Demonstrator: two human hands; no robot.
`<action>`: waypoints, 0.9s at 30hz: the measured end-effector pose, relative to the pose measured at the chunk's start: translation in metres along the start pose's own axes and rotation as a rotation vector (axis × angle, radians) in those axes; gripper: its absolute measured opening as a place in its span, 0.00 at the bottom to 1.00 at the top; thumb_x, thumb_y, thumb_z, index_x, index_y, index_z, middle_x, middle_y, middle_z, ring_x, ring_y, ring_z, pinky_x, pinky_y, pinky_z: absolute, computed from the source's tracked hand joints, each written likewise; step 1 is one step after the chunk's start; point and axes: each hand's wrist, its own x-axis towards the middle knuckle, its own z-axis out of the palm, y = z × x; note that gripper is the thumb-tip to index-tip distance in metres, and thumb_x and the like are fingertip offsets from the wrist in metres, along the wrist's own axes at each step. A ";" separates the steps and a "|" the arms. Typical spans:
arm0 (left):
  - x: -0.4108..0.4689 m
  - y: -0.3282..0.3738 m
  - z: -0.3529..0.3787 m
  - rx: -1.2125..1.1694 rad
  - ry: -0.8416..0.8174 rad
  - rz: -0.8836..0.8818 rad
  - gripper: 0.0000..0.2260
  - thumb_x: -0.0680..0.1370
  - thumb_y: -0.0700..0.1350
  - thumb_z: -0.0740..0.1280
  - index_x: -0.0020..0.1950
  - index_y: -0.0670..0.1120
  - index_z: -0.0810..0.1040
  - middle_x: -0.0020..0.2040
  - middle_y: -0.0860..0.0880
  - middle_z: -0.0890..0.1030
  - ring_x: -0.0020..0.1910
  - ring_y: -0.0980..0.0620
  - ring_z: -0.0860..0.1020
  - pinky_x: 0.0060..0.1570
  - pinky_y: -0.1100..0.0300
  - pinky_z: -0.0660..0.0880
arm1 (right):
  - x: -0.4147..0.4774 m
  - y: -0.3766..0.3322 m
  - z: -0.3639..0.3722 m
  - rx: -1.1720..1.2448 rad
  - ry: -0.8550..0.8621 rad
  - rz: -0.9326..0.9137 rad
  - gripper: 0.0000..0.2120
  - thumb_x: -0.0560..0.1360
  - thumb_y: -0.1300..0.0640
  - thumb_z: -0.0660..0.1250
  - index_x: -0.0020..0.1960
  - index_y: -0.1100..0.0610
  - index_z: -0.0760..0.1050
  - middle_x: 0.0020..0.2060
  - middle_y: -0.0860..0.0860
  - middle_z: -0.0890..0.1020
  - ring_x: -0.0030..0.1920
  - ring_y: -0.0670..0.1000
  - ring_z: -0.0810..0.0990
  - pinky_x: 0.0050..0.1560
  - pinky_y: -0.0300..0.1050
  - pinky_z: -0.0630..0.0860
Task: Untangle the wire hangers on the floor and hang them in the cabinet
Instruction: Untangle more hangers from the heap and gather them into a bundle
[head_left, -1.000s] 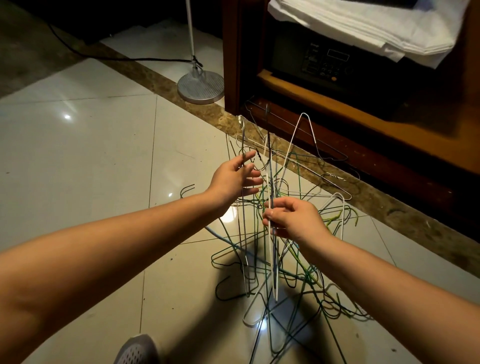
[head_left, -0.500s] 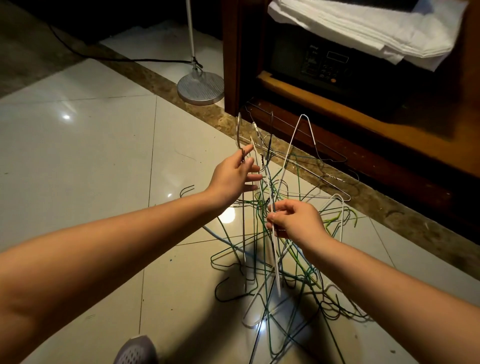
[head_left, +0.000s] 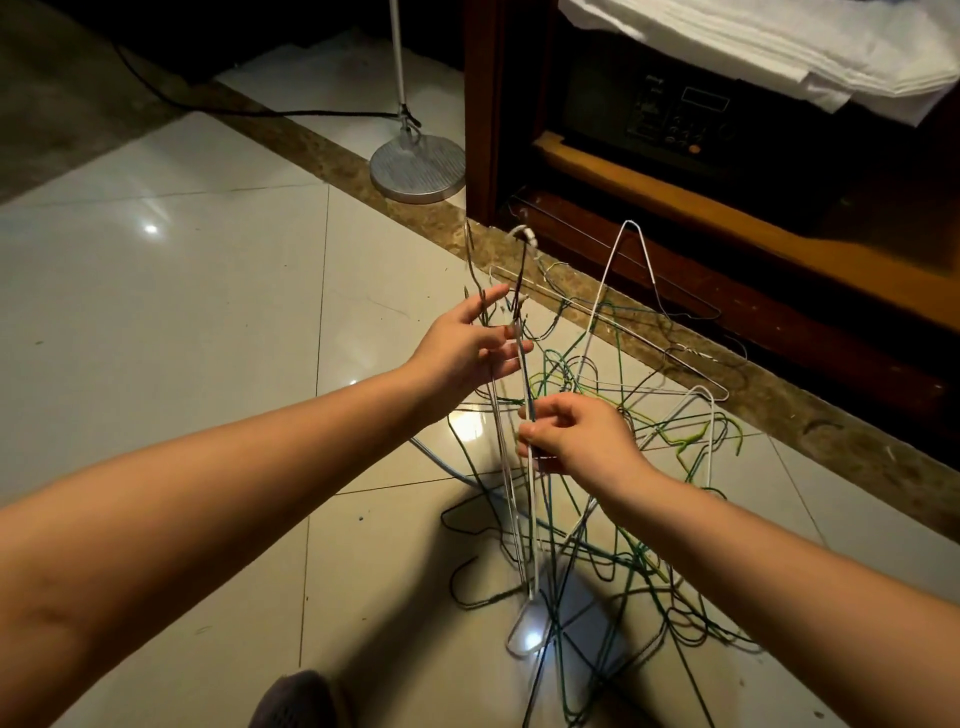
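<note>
head view: the cabinet (head_left: 483, 104) stands at the upper right, a dark wooden frame with an orange-brown shelf. on that shelf sits a black safe (head_left: 670, 117) with a small keypad, and folded white cloth (head_left: 779, 47) lies on top of the safe. just left of the cabinet's corner post stands a round metal lamp base (head_left: 417, 169), its thin pole going up out of view and a black cable (head_left: 260, 111) running away from it to the left.

the wire hangers (head_left: 639, 525) lie in a tangled heap on the pale tiled floor (head_left: 182, 322) in front of the cabinet, green, dark and white wires crossing each other. a few reach onto the brown stone strip along the cabinet's foot.

both bare arms reach toward the cabinet over the heap. the right hand (head_left: 576, 436) pinches a white hanger (head_left: 531, 545) between thumb and forefinger, the other fingers curled under. that hanger stands nearly upright, raised out of the heap, with a dark wire running alongside it. the left hand (head_left: 467, 343), nearer the lamp base, has its fingers spread wide and fairly straight. thin wires pass by its fingertips, though whether they touch is hard to tell in the dim light.

at the bottom edge, well away from the cabinet, the toe of a grey shoe (head_left: 296, 701) shows.
</note>
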 end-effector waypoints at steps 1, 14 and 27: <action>0.000 0.000 -0.002 -0.029 -0.009 -0.008 0.25 0.75 0.26 0.53 0.64 0.49 0.70 0.54 0.39 0.75 0.49 0.45 0.79 0.38 0.61 0.78 | 0.001 -0.001 0.002 0.019 -0.003 0.008 0.07 0.75 0.66 0.65 0.50 0.58 0.75 0.42 0.56 0.81 0.37 0.48 0.82 0.30 0.34 0.75; 0.008 -0.009 -0.011 -0.017 0.110 0.048 0.18 0.77 0.35 0.63 0.66 0.46 0.69 0.47 0.43 0.77 0.43 0.51 0.79 0.36 0.62 0.79 | 0.008 -0.006 0.013 0.019 -0.078 0.016 0.09 0.76 0.64 0.64 0.56 0.57 0.73 0.44 0.54 0.81 0.41 0.47 0.83 0.32 0.33 0.76; 0.001 -0.002 -0.004 -0.037 0.216 0.105 0.10 0.79 0.37 0.60 0.57 0.48 0.76 0.40 0.46 0.78 0.37 0.53 0.80 0.34 0.63 0.76 | -0.005 -0.005 0.009 0.063 -0.028 -0.042 0.08 0.77 0.66 0.62 0.46 0.55 0.77 0.38 0.51 0.79 0.34 0.44 0.79 0.32 0.33 0.76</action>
